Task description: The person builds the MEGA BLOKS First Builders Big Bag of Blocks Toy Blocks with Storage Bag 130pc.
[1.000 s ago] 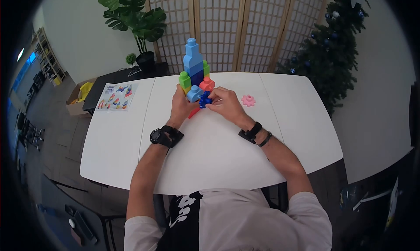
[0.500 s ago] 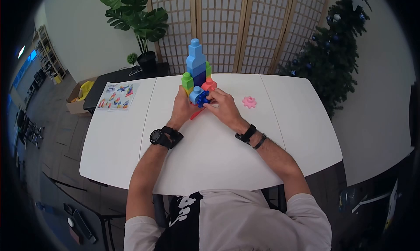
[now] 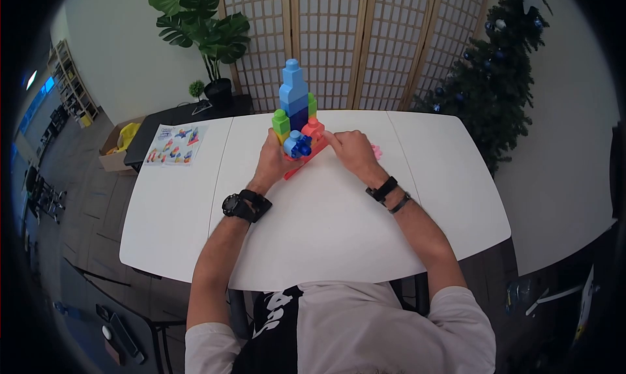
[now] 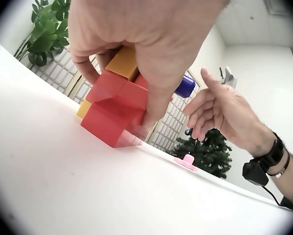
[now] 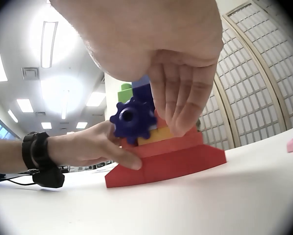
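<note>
A block tower stands on the table, its light blue blocks [image 3: 293, 95] on top and a red base [image 5: 180, 164] below. A dark blue gear [image 3: 301, 146] sits on the light blue block at its front; the right wrist view shows the gear [image 5: 133, 118] face on. The left hand [image 3: 270, 163] grips the tower's lower left side, thumb on the red base. Beside the coral block [image 3: 313, 128], the right hand [image 3: 354, 154] has relaxed fingers off the gear and holds nothing in the left wrist view. A pink gear [image 4: 186, 162] lies on the table, partly behind the right hand in the head view.
A printed sheet [image 3: 175, 145] lies on the left part of the white table [image 3: 326, 230]. Behind are a potted plant [image 3: 218, 90] on a dark side table and a folding screen [image 3: 326, 45]. A decorated tree [image 3: 486, 81] stands at the right.
The right hand has let go of the dark blue gear and moved right, now partly covering the pink gear. The dark blue gear stays on the tower's front, and the left hand keeps its grip.
</note>
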`<state>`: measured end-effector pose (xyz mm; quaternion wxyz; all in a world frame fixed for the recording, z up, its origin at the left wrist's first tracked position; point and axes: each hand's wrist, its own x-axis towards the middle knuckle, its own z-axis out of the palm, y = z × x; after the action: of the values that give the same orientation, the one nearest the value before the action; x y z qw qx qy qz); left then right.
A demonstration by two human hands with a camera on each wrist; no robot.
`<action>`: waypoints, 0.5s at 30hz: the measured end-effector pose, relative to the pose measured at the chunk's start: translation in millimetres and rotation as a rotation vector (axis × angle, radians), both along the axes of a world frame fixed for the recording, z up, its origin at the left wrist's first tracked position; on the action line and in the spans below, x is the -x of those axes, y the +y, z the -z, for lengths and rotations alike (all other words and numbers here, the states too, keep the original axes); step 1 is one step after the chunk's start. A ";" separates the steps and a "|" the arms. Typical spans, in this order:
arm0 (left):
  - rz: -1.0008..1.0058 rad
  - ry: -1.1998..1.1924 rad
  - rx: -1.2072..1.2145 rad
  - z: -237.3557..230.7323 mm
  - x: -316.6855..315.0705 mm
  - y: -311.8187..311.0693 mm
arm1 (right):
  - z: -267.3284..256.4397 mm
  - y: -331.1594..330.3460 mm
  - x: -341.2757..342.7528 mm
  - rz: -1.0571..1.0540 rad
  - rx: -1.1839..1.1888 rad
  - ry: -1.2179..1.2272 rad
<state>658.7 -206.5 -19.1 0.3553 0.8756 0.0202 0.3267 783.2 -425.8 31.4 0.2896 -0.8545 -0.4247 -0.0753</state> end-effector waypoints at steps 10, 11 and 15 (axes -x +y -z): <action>0.107 -0.060 0.029 7.0 -5.2 8.6 | 33.3 -61.0 -71.1 0.080 0.153 -0.095; 0.095 -0.009 0.055 6.2 -4.7 7.7 | 29.4 -58.0 -65.6 0.043 0.072 -0.115; 0.108 0.030 0.089 9.9 -7.4 9.9 | 14.6 -30.9 -27.8 -0.129 -0.315 0.150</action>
<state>666.1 -196.6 -29.0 0.4104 0.8636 -0.0073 0.2927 811.0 -456.6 16.7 0.4548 -0.7728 -0.4388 -0.0579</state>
